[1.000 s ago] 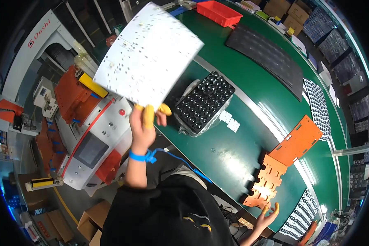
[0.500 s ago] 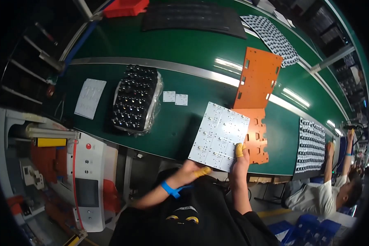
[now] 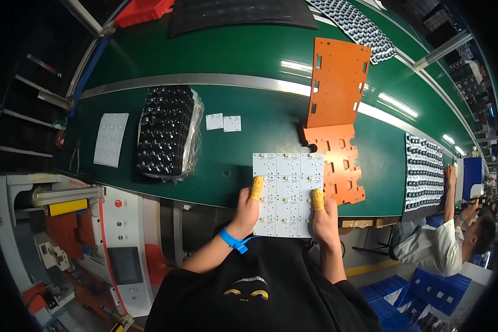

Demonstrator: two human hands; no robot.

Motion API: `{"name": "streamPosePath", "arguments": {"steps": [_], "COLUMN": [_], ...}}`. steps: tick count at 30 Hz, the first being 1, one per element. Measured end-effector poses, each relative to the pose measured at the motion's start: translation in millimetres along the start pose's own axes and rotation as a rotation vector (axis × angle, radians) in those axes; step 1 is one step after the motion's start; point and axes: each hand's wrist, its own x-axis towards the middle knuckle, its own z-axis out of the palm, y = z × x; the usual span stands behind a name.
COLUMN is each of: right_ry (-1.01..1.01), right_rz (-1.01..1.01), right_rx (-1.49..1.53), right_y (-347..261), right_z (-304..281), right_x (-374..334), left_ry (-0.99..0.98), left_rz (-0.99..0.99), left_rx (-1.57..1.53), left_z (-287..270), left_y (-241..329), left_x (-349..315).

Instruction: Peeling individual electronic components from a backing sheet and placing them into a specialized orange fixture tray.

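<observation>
Between both hands I hold a white circuit board panel [image 3: 284, 199], scored into a grid of small squares with tiny parts on each. My left hand [image 3: 247, 210] grips its left edge, a yellow cover on the thumb and a blue band round the wrist. At the right edge my right hand [image 3: 325, 216] pinches the panel, its thumb also in a yellow cover. Fingers beneath the panel are hidden. Just beyond my right hand lies an orange fixture plate [image 3: 340, 171] with cut-outs, joined by a taller orange plate [image 3: 339, 83].
Left on the green bench [image 3: 227, 149] are a stack of black lens trays [image 3: 163, 133], another white panel [image 3: 111, 139] and two small square boards [image 3: 223, 122]. A machine [image 3: 124, 238] stands at lower left. A co-worker [image 3: 437, 243] sits at right near a filled sheet [image 3: 424, 174].
My left hand has come up from below the panel to grip its left edge. The panel has turned from a slant to nearly straight and moved slightly lower. The view has shifted.
</observation>
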Motion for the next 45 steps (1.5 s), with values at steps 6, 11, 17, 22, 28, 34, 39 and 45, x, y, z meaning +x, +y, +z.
{"name": "streamPosePath", "arguments": {"steps": [6,11,17,22,28,34,39,45], "right_ry": [0.003,-0.017,-0.018,-0.089,-0.391,-0.411,-0.411,-0.311], "right_rz": [-0.025,-0.035,0.073,0.182,0.165,0.35,0.343,0.269], "right_rx": [0.212,0.363,0.677,0.688,0.621,0.664,0.369,0.046], "right_y": [17.0,-9.4,3.8,12.6,15.4,20.7,42.1,24.1], "right_z": [2.2,24.4,37.3,26.9,6.6,8.0,9.4,15.3], "right_x": [-11.0,-14.4,-20.1,-4.6,2.8,18.8,25.4,23.1], "left_ry": [-0.13,-0.279,-0.413,-0.327,-0.329,-0.438,-0.411,-0.292], "left_rz": [0.032,-0.072,-0.058,-0.168,-0.174,-0.25,-0.217,-0.036], "left_rx": [-0.307,-0.623,-0.753,-0.713,-0.678,-0.615,-0.513,-0.15], "left_z": [-12.7,-11.6,-6.0,-2.3,-25.2,-36.1,-44.0,-48.2], "left_y": [12.3,31.0,36.7,35.9,22.6,29.0,22.1,18.1], "left_x": [4.3,-5.8,-11.3,-1.7,-6.8,-5.9,2.0,1.8]}}
